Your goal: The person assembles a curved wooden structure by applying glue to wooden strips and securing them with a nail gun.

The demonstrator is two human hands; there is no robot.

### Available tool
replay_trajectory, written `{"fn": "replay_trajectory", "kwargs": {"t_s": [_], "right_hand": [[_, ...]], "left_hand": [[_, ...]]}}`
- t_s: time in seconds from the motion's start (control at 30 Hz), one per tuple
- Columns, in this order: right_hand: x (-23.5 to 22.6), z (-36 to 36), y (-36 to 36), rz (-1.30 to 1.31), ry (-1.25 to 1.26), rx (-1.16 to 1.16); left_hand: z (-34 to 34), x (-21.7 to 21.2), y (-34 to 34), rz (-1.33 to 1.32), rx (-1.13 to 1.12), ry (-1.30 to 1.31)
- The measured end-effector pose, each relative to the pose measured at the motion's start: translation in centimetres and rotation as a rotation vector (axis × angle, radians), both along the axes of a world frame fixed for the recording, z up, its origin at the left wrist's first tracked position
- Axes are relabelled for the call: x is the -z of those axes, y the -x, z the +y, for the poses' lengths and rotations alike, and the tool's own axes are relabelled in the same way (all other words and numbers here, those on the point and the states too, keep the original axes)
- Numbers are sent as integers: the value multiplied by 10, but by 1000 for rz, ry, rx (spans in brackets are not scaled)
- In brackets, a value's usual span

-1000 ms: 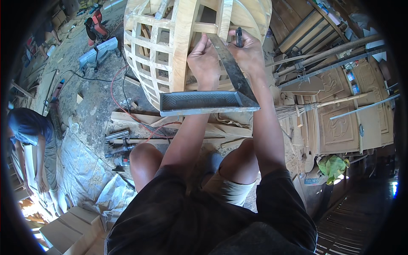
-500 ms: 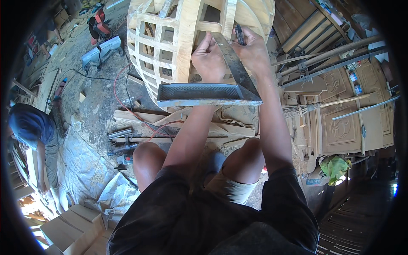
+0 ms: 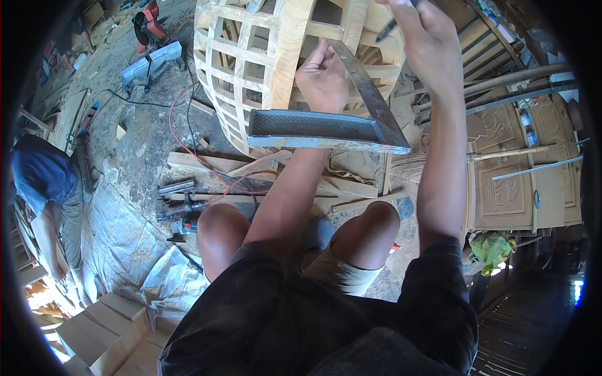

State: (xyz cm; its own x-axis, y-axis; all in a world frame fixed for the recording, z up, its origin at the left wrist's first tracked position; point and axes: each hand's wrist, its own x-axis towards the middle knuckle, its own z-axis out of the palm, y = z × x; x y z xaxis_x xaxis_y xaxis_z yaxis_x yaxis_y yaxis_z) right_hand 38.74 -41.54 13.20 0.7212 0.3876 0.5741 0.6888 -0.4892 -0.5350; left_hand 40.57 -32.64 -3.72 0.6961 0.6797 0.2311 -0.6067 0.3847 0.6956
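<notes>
A rounded wooden lattice frame (image 3: 280, 72) of crossing slats stands before me at the top of the head view. My left hand (image 3: 323, 81) is closed at the far end of a metal carpenter's square (image 3: 369, 94), its fingertips pinched beside the blade against the wood. The square's thick, hollow-looking stock lies across above my left forearm. Farther right and raised off the wood, my right hand (image 3: 431, 47) is closed round a dark pen (image 3: 387, 30). The pen's tip points down and left toward the frame, apart from it.
Wood offcuts (image 3: 200, 161), cables and a power tool (image 3: 184, 227) lie on the floor near my knees. A red and silver saw (image 3: 150, 59) stands far left. Another person (image 3: 47, 182) bends at the left. Carved door panels (image 3: 501, 188) and long poles are at the right.
My right hand has lifted away from the square with the pen, up and to the right. My left hand and the square appear slightly farther right in the view.
</notes>
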Motion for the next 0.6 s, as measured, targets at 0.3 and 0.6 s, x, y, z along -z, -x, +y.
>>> {"fn": "replay_trajectory", "kwargs": {"t_s": [0.3,0.6], "right_hand": [[0,41,-38,-258,682,-113],[-11,55,-40,-218,877,-198]], "left_hand": [[-4,-8,5,-12,-13,47],[-3,-9,7,-13,-39,48]]}}
